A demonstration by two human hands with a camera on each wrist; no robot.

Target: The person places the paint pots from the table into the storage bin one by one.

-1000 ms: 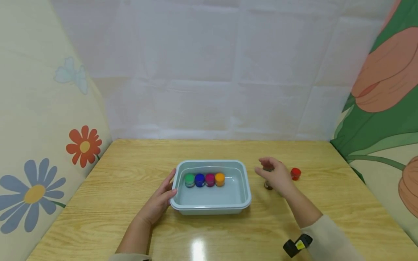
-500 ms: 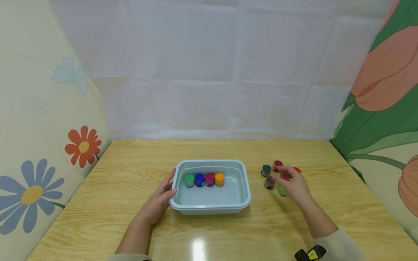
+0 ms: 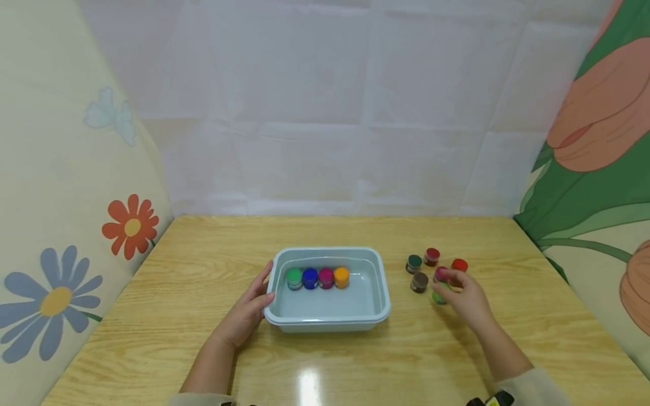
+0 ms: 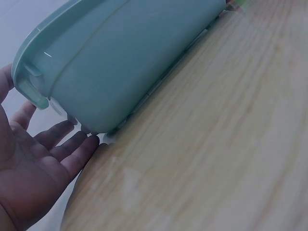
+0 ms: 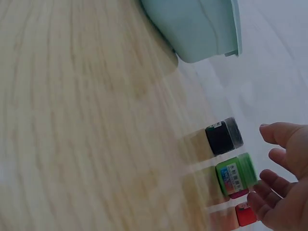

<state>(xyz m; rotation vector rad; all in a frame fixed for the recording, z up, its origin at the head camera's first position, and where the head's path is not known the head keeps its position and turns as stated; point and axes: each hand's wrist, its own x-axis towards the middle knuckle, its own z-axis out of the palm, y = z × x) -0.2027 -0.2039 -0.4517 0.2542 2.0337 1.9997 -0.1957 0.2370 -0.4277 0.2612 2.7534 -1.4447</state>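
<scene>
My left hand [image 3: 246,313] holds the left end of a pale blue-green plastic tub [image 3: 330,322], thumb over the rim. In the left wrist view its fingers [image 4: 70,147] lie against the outer wall under the lip. Over on the right, my right hand [image 3: 469,299] hovers around a light green paint jar [image 3: 439,298], thumb and fingers apart. A magenta jar [image 3: 440,274] stands just behind it. From the right wrist, a gap shows between the thumb and the green jar's lid [image 5: 248,168], and the fingertips come close to the lid.
Inside the tub, green [image 3: 294,279], blue [image 3: 310,278], magenta [image 3: 326,278] and orange [image 3: 342,277] jars form a row. Dark green [image 3: 413,263], brown [image 3: 419,282], dark red [image 3: 432,256] and red [image 3: 459,265] jars stand on the wooden table [image 3: 228,242].
My right hand has moved right and toward me, away from the dark green and brown jars to the light green one. The left hand and tub have stayed put.
</scene>
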